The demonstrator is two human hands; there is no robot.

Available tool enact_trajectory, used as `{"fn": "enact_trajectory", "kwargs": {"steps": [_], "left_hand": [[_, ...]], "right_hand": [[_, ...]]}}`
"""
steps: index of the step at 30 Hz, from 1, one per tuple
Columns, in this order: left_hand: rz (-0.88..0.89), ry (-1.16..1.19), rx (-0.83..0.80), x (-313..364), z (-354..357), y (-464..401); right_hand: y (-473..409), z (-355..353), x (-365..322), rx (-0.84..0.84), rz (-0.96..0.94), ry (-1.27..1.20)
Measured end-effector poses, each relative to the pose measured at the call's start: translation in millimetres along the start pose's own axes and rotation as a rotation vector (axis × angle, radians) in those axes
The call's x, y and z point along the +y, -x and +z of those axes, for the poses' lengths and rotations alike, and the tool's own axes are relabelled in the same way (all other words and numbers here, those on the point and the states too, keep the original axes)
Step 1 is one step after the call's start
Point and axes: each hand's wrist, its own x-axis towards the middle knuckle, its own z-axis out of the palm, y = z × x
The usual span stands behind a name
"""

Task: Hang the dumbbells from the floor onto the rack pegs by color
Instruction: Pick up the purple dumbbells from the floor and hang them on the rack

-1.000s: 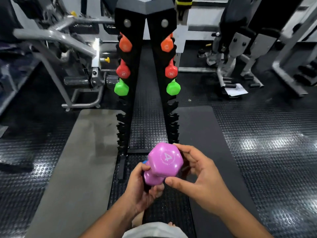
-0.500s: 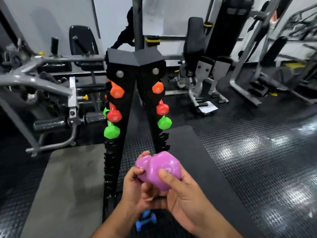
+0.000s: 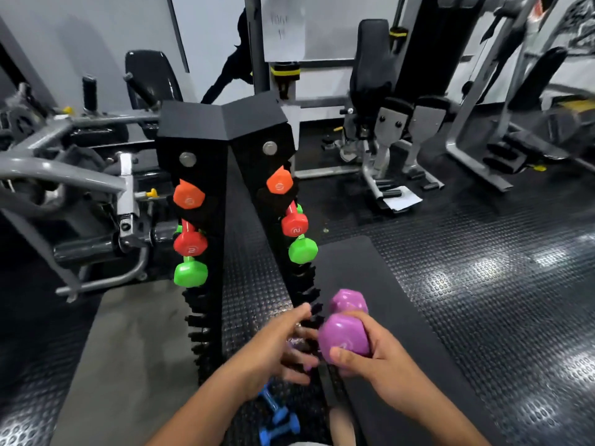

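Note:
A black A-shaped rack [image 3: 225, 130] stands in front of me, with pegs down both legs. Orange [image 3: 188, 195], red [image 3: 190, 244] and green [image 3: 190, 273] dumbbell ends show on the left leg. Matching orange [image 3: 279, 185], red [image 3: 294, 224] and green [image 3: 302, 250] ends show on the right leg. My right hand [image 3: 376, 365] grips a purple dumbbell [image 3: 344, 336] beside the lower pegs of the right leg. My left hand [image 3: 277, 346] is blurred, fingers spread, just left of it. Blue dumbbells [image 3: 277, 420] lie on the floor below my hands.
A grey mat [image 3: 122, 349] lies left of the rack and a black mat [image 3: 370, 284] right of it on studded rubber flooring. Gym machines [image 3: 402, 123] stand behind, and a grey machine frame [image 3: 64, 175] is close on the left.
The purple dumbbell has moved right toward the right leg's lower pegs. My left hand has come off it and opened; only my right hand holds it now.

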Motion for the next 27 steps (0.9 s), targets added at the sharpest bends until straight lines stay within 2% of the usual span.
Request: {"fn": "enact_trajectory", "kwargs": {"steps": [3, 8, 10, 12, 13, 15, 17, 21, 27], "left_hand": [[-0.038, 0.055, -0.087, -1.9, 37.2, -13.0], [0.011, 0.312, 0.006, 5.8, 88.8, -66.2], [0.077, 0.356, 0.036, 11.9, 99.8, -81.7], [0.17, 0.396, 0.049, 19.2, 106.0, -91.4], [0.218, 0.421, 0.057, 23.7, 108.7, -97.2], [0.278, 0.436, 0.073, 27.9, 111.2, -107.8], [0.293, 0.381, 0.169, 24.1, 111.3, -122.8], [0.257, 0.289, 0.349, 4.8, 102.1, -142.2], [0.33, 0.192, 0.498, -4.9, 73.8, -155.9]], "right_hand": [[-21.6, -30.9, 15.6, -0.05, -0.057, 0.15], [-60.4, -83.2, 20.5, -0.147, -0.115, 0.299], [-70.3, -103.6, 7.1, -0.214, -0.163, 0.299], [-76.5, -121.0, -4.1, -0.294, -0.22, 0.143], [-83.0, -127.6, -6.8, -0.291, -0.191, -0.014], [-108.0, -126.5, -4.9, -0.091, -0.01, -0.3], [-148.2, -120.3, 13.0, 0.072, 0.173, -0.267], [-196.8, -98.6, 48.3, 0.008, 0.367, -0.124], [-237.3, -85.9, 50.4, -0.117, 0.404, -0.221]]}}
